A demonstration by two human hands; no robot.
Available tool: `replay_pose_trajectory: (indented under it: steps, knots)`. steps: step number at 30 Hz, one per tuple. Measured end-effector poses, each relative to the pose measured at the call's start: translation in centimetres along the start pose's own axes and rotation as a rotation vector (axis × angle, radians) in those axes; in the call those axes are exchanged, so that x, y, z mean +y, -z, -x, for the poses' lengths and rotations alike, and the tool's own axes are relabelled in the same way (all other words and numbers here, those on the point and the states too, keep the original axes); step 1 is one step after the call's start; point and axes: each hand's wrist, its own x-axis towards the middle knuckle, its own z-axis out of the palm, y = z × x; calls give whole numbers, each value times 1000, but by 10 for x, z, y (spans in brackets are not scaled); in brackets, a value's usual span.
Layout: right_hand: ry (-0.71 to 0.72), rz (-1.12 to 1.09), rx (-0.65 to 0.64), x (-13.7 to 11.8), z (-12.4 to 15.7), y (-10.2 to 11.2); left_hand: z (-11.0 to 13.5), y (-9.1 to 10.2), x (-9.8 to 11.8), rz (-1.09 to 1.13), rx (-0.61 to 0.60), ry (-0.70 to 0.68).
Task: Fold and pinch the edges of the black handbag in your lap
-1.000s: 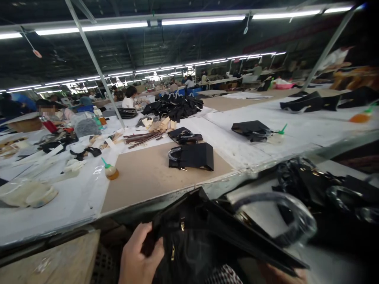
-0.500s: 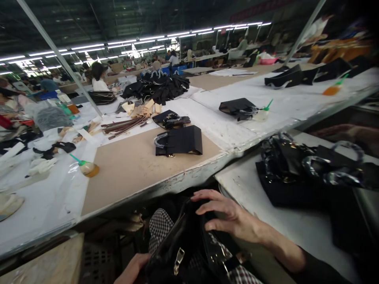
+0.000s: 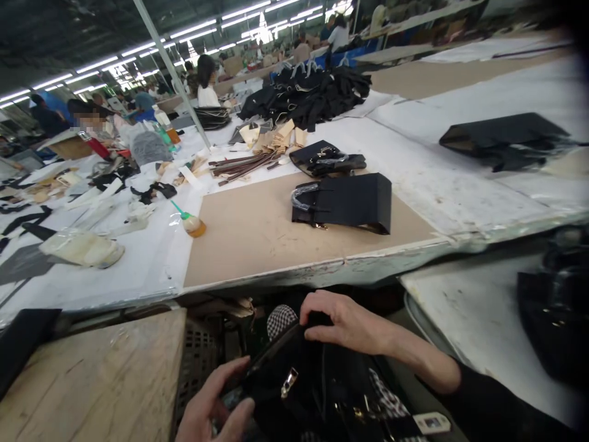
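Note:
A black handbag (image 3: 294,399) with a gold zipper pull lies on my lap, its zippered top towards me. My right hand (image 3: 345,322) pinches the far end of its top edge, thumb against the curled fingers. Beside the bag's near left side is my left hand (image 3: 216,399), thumb and forefinger spread apart, their tips at the bag; its other fingers are mostly hidden. Gold fittings and a pale tag (image 3: 432,423) show at the bag's right. Checkered cloth (image 3: 280,321) shows beyond and under the bag.
On the worktable's brown board (image 3: 243,245) lie a black bag (image 3: 350,199) with a plastic-wrapped handle and a glue bottle (image 3: 193,224). Brown strips (image 3: 243,164) and a black pile (image 3: 308,92) lie behind. A wooden surface (image 3: 101,368) is left; another black bag (image 3: 556,319) sits right.
The view has swung left and closer to the table. My right hand's spread fingers have closed into a pinch on the bag's edge. More of my left hand shows, thumb and forefinger apart.

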Motion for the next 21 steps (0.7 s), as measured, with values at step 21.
replay_pose_trajectory:
  steps: [21]
  knots:
    - [227,108,-181,1,-3,5,-26,-31,10,-173,-19,-383]
